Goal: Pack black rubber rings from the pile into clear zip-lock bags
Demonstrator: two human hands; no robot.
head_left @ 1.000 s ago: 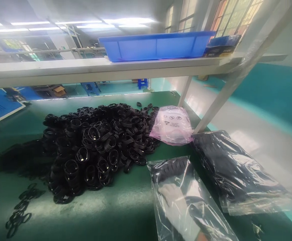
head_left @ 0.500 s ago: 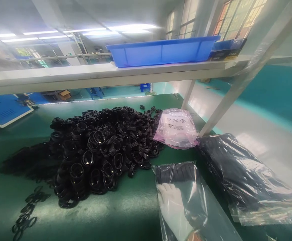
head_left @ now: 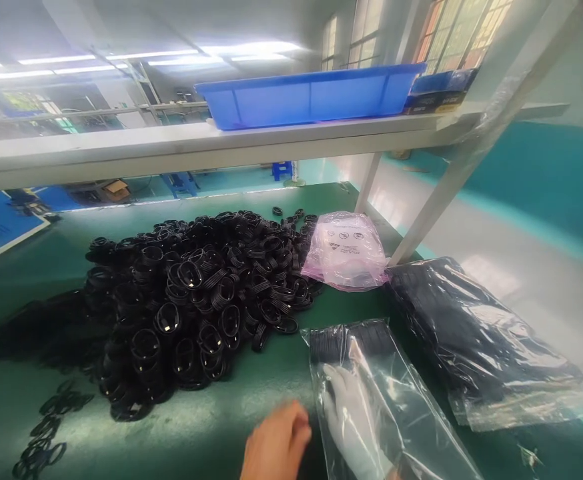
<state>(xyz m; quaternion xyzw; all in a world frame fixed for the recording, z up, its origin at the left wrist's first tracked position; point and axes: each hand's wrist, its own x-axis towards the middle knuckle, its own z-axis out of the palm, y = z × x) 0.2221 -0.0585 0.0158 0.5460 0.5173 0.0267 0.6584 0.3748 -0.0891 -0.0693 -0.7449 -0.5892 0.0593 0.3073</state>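
My right hand (head_left: 352, 415), in a white glove, lies inside a clear plastic bag (head_left: 411, 407) on the green table (head_left: 211, 427). Its fingers are stretched flat toward a row of black cable coils (head_left: 351, 341) at the bag's far end. My bare left hand (head_left: 276, 443) shows at the bottom edge, just left of the bag's side. Its fingers are blurred and lightly curled, with nothing seen in them. A big heap of black coiled cables (head_left: 206, 293) fills the table to the left.
A pink bag (head_left: 346, 250) lies behind the clear bag, and a larger clear bag of black parts (head_left: 471, 340) lies at the right. Loose black ties (head_left: 46, 427) sit at lower left. A white shelf (head_left: 171, 143) with a blue tray (head_left: 311, 97) hangs overhead on slanted posts (head_left: 446, 180).
My bare left hand has come into view at the bottom, beside the bag. The gloved right hand stays inside the bag; the view shifted slightly.
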